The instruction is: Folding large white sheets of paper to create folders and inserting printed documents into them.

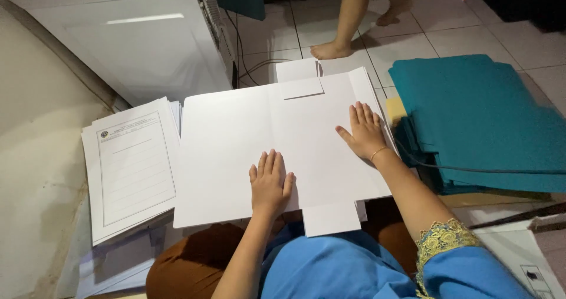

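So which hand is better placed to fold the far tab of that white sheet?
Probably the right hand: it lies flat farther up the white sheet, closer to the far tab. The left hand rests lower, near the near tab.

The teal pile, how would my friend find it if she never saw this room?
Start at the big white card sheet under both hands. Look past its right edge, beyond the right hand. There lies the teal pile, flat on the tiled floor, the only blue-green stack; the printed forms on the left are white.
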